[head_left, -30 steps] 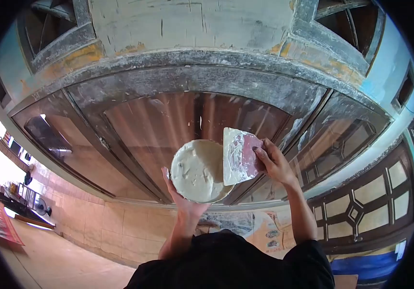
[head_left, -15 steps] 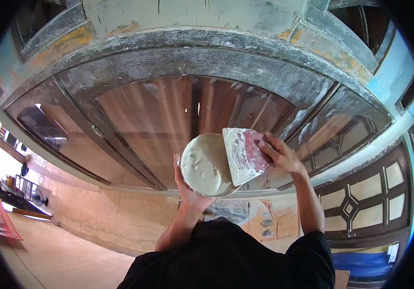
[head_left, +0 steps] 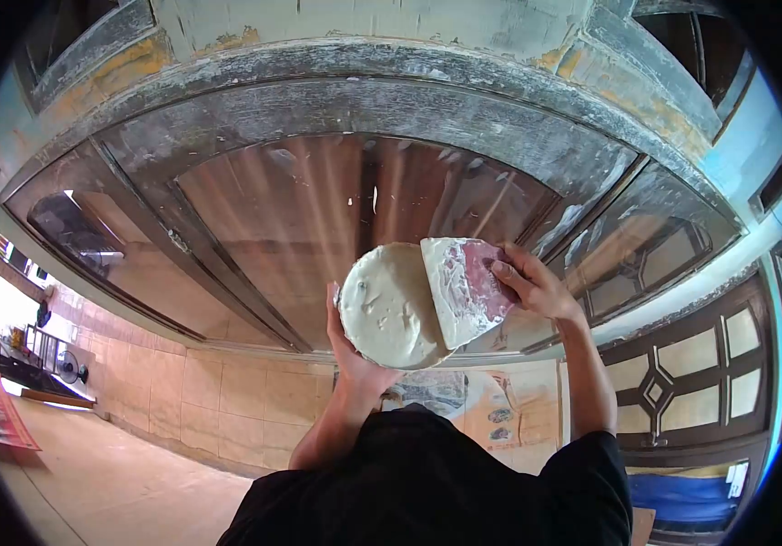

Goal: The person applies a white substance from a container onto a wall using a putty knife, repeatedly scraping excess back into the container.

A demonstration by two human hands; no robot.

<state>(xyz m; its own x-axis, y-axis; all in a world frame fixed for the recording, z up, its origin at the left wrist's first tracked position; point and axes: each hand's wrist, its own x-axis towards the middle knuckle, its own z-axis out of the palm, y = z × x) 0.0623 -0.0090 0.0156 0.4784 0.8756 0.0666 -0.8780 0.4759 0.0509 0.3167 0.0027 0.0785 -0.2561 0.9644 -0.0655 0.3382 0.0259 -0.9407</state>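
A round container of off-white putty [head_left: 382,314] is held in front of my chest. My left hand [head_left: 355,355] cups it from the left and underneath, its fingers wrapped about the side. Between the thumb and fingers of my right hand [head_left: 537,287] is a red putty spreader [head_left: 485,273], smeared with white paste. Its pale, straight edge overlaps the right part of the container's mouth. Soft lumps and dents mark the putty's surface.
Ahead stands a wide wooden window frame [head_left: 355,105] with worn grey paint and reflecting glass. A dark panelled door [head_left: 696,391] is at the right. Floor tiles [head_left: 245,400] stretch left, with a fan [head_left: 71,367] farther off. Stained sheets [head_left: 500,414] lie behind me.
The view has shifted slightly. Both hands, the container and the spreader keep nearly the same places relative to one another.
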